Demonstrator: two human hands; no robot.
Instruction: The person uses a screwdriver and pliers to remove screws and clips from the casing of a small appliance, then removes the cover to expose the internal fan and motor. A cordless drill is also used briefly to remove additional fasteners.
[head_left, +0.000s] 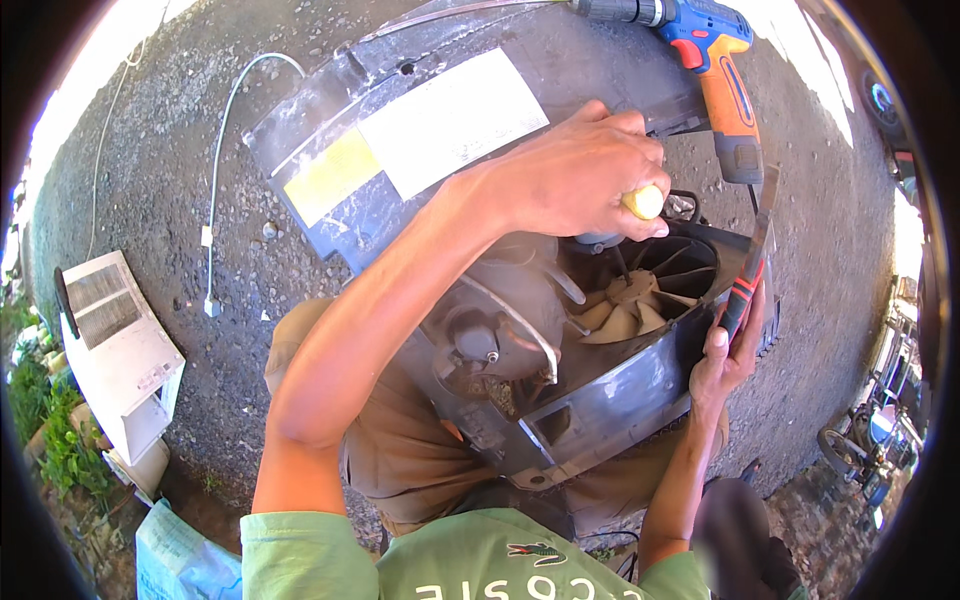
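Now, open fan unit [610, 405]: dark and dusty, close in front of the person, at the brown-trousered knees [405, 450].
Fan [628, 292]: tan blades, set inside the unit's right part.
Left hand [585, 178]: over the unit's far side, fingers wrapped round a yellow handle [643, 202]; its working end is hidden.
Right hand [725, 352]: at the unit's right side, fingers curled about a red-and-black tool handle [741, 295], its worn flat blade [764, 215] pointing away from the person.
Dark panel [600, 70]: beyond the unit, with a white label [450, 120].
Cordless drill [730, 95]: blue and orange, beyond the unit, toward its right.
White casing [125, 355]: well left of the unit.
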